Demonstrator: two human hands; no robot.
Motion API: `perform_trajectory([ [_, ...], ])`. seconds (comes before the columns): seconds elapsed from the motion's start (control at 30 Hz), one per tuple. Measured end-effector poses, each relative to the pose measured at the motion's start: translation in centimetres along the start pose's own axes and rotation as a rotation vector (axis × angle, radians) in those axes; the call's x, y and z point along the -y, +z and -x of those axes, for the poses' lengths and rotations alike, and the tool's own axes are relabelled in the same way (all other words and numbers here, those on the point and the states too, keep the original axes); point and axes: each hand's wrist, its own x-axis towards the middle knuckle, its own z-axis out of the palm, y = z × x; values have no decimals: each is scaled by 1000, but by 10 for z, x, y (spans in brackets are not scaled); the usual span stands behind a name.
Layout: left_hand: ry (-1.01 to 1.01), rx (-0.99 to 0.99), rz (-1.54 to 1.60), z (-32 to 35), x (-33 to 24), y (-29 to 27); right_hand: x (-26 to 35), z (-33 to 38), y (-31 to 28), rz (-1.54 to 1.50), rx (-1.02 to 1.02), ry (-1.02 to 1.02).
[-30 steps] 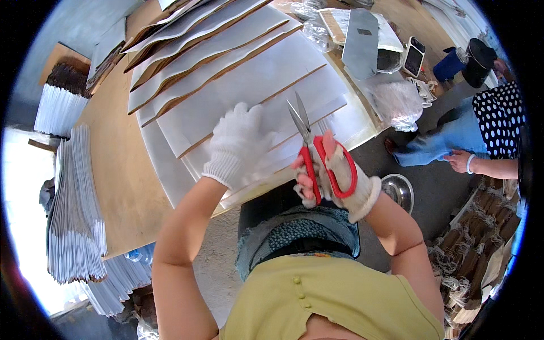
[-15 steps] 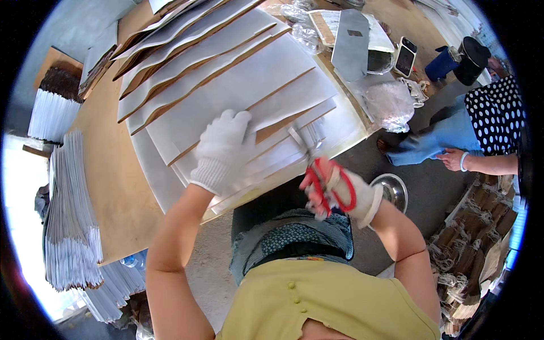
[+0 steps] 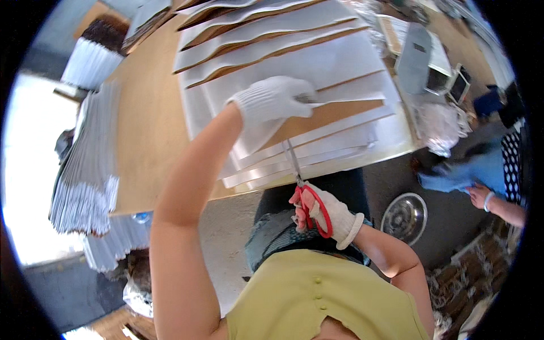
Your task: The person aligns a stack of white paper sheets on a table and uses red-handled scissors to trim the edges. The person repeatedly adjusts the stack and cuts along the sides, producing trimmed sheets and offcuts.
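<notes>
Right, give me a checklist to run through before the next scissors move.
1. Left hand on the sheet: ok, gloved fingers pinch its edge.
2. Right hand on the scissors: ok, held with blades pointing away from the body.
3. Blades away from the left hand: ok, visibly apart.
4. Blades fully closed: cannot tell.
5. Right fingertips covered: not ok, bare skin shows.
</notes>
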Motion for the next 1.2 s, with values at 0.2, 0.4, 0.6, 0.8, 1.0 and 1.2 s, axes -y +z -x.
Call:
perform_trajectory([
  [0.2,-70,18,-52,-3,-4,2,-15,-35,25,403,66,-170],
  [0.4,-190,-35,-148,0,-16,2,-7,-43,24,206,-6,-53],
  [0.6,-97,-338,-817,-35,36,-88,-28,-30,20,415,-62,-128],
  [0.8,-62,-1191,-904,-41,-51,-127,-15,-17,4,-23,-52,-272],
  [1.0,31,-730,-504,16,-46,52,29,11,4,-194,-190,-493],
  [1.2,-51,-665,-579,5,-30,131,47,16,-2,-42,-295,-672],
])
